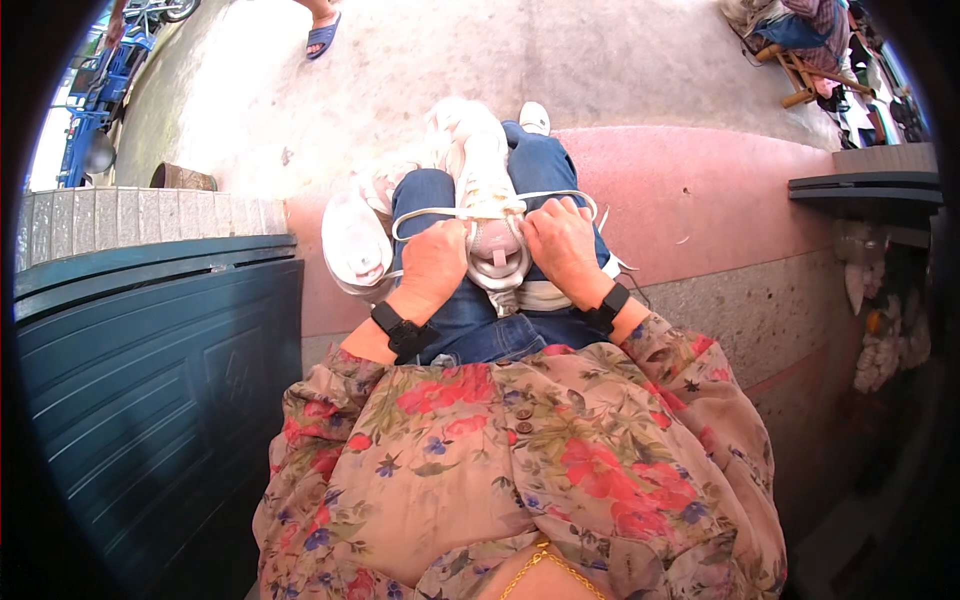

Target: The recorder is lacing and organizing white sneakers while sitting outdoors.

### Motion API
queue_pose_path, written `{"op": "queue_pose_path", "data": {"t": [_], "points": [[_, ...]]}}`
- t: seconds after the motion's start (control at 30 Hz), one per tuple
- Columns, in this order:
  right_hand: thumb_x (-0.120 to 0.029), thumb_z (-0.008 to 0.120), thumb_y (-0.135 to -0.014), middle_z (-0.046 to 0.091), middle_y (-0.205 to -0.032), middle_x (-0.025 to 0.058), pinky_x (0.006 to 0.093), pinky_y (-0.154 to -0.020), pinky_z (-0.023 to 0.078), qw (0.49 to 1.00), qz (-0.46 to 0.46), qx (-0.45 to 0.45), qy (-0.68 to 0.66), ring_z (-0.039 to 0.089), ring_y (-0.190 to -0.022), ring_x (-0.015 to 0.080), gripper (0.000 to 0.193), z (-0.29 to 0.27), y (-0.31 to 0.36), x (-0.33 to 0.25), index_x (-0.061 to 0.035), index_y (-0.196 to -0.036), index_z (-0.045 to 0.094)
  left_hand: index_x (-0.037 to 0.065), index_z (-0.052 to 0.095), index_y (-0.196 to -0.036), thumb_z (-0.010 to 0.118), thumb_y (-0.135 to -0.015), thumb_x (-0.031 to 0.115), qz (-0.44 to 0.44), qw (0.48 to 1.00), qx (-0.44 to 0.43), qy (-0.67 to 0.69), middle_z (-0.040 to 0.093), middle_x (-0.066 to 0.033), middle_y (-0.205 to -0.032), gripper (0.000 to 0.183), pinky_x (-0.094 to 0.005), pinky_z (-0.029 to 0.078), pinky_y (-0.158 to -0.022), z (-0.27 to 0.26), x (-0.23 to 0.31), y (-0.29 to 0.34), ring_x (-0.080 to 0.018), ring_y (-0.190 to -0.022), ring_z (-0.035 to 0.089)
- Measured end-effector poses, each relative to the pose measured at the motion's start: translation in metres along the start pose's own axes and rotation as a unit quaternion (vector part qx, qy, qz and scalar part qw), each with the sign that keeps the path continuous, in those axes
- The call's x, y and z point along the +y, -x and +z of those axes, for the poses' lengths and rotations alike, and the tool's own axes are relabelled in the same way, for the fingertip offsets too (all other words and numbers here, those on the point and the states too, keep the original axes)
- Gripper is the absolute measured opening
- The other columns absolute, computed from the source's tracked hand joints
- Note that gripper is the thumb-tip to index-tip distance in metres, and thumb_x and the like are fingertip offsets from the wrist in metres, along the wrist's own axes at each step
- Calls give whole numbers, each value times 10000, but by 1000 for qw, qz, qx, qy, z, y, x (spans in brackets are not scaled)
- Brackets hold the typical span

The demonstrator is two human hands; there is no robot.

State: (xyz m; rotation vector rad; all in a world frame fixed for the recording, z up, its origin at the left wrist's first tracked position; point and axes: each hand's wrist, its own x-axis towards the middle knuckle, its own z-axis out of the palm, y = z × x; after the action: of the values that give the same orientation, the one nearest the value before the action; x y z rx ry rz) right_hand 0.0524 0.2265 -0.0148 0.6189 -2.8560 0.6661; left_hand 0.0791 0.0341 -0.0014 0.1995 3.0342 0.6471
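A pale pink and white shoe (497, 243) rests between my thighs, its opening facing me. White shoelace (430, 211) runs across it and bows out in a loop on each side, the ends passing behind my hands. My left hand (437, 258) is closed at the shoe's left edge, its fingertips partly hidden. On the opposite edge my right hand (562, 243) is closed too, fingers curled in by the lace holes. Whether either hand also pinches the lace cannot be made out. Beside my left leg is a white shoe (356, 240); more pale footwear (465, 140) lies beyond my knees.
A dark teal panelled door (160, 370) stands close on my left, beside a low tiled wall (150, 225). Farther off are a brown pot (184, 178), a person's foot in a blue slipper (322, 38) and a wooden chair (798, 75) at the far right.
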Motion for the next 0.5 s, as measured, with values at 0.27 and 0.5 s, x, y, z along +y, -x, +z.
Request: {"op": "queue_pose_path", "data": {"t": [0.27,0.5], "points": [[-205,587,-739,518,-703,63,367,-662,358,999,-17,-8,-28,494,-752,231,131,-5,6,-3,-74,-733,585,48,515,-769,574,-786,217,10,998,12,-67,554,-119,-708,180,-374,462,-489,-13,13,11,-301,-576,573],[-36,533,-730,534,-751,105,367,-675,408,993,-40,-15,-108,493,-749,282,158,-2,0,5,-38,-889,534,54,512,-873,506,-751,76,13,997,70,13,564,-111,-722,123,-361,455,-471,-6,5,10,-285,-554,579]]}}
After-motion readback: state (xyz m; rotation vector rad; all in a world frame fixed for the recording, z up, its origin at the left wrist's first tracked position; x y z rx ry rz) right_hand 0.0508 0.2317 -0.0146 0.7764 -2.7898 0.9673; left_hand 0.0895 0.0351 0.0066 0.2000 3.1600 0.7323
